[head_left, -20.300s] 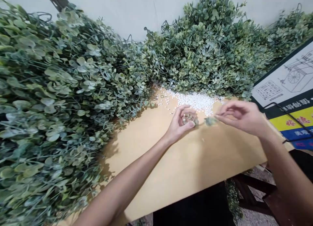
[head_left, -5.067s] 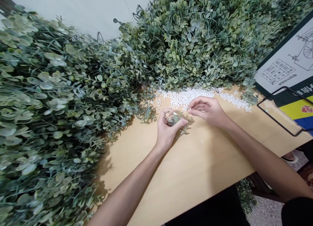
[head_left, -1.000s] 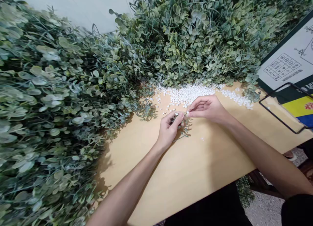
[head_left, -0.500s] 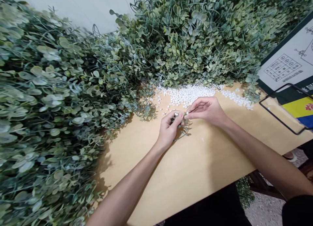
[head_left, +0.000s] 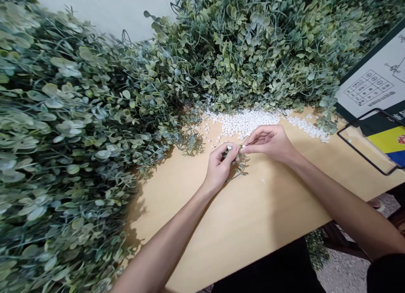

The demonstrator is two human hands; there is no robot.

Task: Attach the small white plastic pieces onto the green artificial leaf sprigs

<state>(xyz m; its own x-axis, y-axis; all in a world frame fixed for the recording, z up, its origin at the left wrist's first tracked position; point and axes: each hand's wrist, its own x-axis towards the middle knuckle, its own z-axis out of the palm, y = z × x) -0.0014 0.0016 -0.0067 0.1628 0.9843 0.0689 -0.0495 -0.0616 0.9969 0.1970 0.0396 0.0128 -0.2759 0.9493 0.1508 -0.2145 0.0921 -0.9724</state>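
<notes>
My left hand (head_left: 219, 164) is closed around a small artificial greenery sprig (head_left: 241, 168), whose thin leafy stems hang out below the thumb toward the tabletop. A small white piece shows at the top of that hand, by the forefinger. My right hand (head_left: 268, 142) meets it from the right, thumb and forefinger pinched on a tiny white bead (head_left: 243, 146) beside the sprig's tip. Just beyond both hands lies a spread of small white beads (head_left: 249, 120) on the wooden table (head_left: 228, 229).
Thick heaps of artificial foliage (head_left: 63, 149) line the table's left side and back (head_left: 247, 52). To the right stand a printed panel (head_left: 368, 88), a black wire frame (head_left: 363, 157) and a yellow-and-blue item (head_left: 387, 143). The table's front edge runs along my lap.
Both hands keep almost the same pose, fingertips close together at the sprig. The whole view has shifted very slightly.
</notes>
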